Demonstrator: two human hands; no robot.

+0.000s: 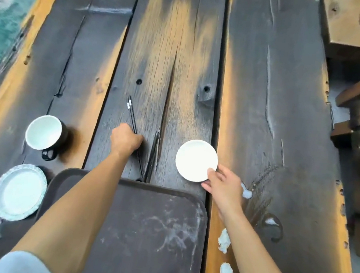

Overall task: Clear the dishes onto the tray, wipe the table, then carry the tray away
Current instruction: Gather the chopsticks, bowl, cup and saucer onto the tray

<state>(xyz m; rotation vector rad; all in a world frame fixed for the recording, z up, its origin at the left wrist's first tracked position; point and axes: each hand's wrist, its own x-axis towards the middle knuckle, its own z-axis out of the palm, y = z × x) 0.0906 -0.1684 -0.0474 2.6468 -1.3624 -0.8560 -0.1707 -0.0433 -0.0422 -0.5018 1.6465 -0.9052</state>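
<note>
Left hand (125, 140) fisted round chopsticks (131, 114) on table (269, 102) | right hand (223, 184) pinching saucer (196, 160) rim | tray (140, 233) nearest, bare | cup (43, 132), plate (19, 192) left of tray

On the dark plank bench (269, 102), the scuffed brown plastic tray (140, 233) sits at the near edge. Left of it lie the fluted white plate (19, 192) and, farther back, the black-handled white cup (43, 132). Behind the tray lie black chopsticks (131, 114) and a small round white saucer (195, 159); crumpled white tissues (223, 243) lie along the tray's right side.

The left hand (125, 140) hides the chopsticks' (131, 116) middle (fingers curled under).
</note>
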